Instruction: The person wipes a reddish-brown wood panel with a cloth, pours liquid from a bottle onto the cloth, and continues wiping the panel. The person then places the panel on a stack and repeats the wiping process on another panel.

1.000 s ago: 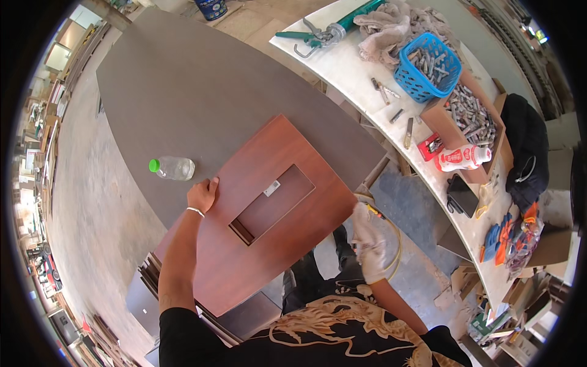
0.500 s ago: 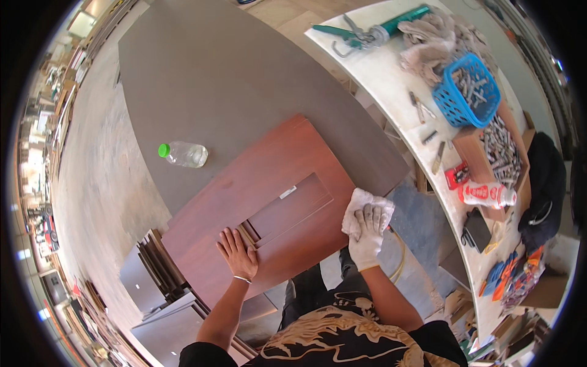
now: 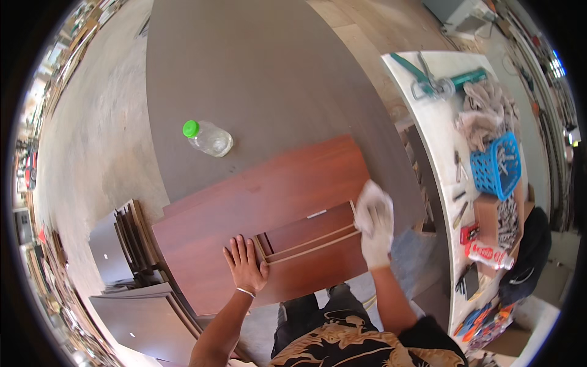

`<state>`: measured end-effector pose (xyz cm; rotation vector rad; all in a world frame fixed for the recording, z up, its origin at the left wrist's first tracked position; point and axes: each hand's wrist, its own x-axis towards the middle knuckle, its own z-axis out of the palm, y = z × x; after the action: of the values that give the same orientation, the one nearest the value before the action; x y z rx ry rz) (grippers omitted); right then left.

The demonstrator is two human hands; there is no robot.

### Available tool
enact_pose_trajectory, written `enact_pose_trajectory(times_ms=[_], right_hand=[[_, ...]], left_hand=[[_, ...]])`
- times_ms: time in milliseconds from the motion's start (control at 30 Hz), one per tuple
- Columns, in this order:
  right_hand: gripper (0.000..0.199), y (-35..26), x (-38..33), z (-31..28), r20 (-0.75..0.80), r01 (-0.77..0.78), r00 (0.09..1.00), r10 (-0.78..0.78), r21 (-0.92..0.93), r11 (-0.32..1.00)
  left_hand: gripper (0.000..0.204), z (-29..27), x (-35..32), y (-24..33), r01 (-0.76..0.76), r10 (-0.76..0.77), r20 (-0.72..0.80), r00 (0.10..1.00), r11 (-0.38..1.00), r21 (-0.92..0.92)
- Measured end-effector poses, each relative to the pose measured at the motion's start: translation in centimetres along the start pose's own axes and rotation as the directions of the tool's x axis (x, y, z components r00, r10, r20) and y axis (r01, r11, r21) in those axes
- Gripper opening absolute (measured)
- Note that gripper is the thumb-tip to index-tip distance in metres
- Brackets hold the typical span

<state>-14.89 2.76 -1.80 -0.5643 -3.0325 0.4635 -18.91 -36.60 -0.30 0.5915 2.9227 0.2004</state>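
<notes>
A reddish-brown wooden panel (image 3: 244,202) with a long rectangular cut-out lies in front of me on a large grey-brown board. My left hand (image 3: 247,267), bare with a bracelet at the wrist, rests flat on the panel, fingers spread, beside the cut-out's left end. At the panel's right edge, my right hand (image 3: 375,240) wears a whitish glove and is closed on a white cloth (image 3: 373,196). Motion blurs the cloth, and the gloved fingers partly merge with it. A small pale piece (image 3: 317,214) sits on the cut-out's far edge.
A clear bottle with a green cap (image 3: 211,139) stands on the grey-brown board (image 3: 263,73). To the right, a white bench (image 3: 428,116) carries a caulking gun (image 3: 443,87), rags (image 3: 489,113) and a blue basket (image 3: 494,168) of small metal parts. Stacked panels (image 3: 137,318) stand at lower left.
My right hand and the cloth have shifted along the panel's right edge to the cut-out's right end. The view has turned, so bottle and bench appear further right. My left hand stays flat.
</notes>
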Motion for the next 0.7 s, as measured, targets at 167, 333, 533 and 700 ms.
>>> enact_pose_trajectory(times_ms=[167,333,533,700], right_hand=[[0.05,-2.6,11.1,0.5,-0.123,-0.082,0.988,0.095,0.113,0.99],[0.028,-12.6,17.0,2.6,-0.194,0.089,0.98,0.035,0.594,0.8],[0.009,-32.2,11.8,0.4,-0.039,0.708,0.697,-0.716,0.196,0.679],[0.019,-14.4,15.7,1.6,-0.011,0.013,1.0,-0.018,0.997,0.079]], left_hand=[[0.078,0.5,-0.1,0.1,-0.012,0.012,0.032,0.999,1.0,-0.015],[0.081,0.8,0.2,-0.3,-0.021,0.022,0.035,0.999,1.0,-0.014],[0.08,-0.4,0.6,-0.2,0.052,-0.044,0.183,0.982,0.998,-0.039],[0.075,-0.5,0.8,-0.3,0.029,-0.025,0.055,0.998,0.997,-0.073]])
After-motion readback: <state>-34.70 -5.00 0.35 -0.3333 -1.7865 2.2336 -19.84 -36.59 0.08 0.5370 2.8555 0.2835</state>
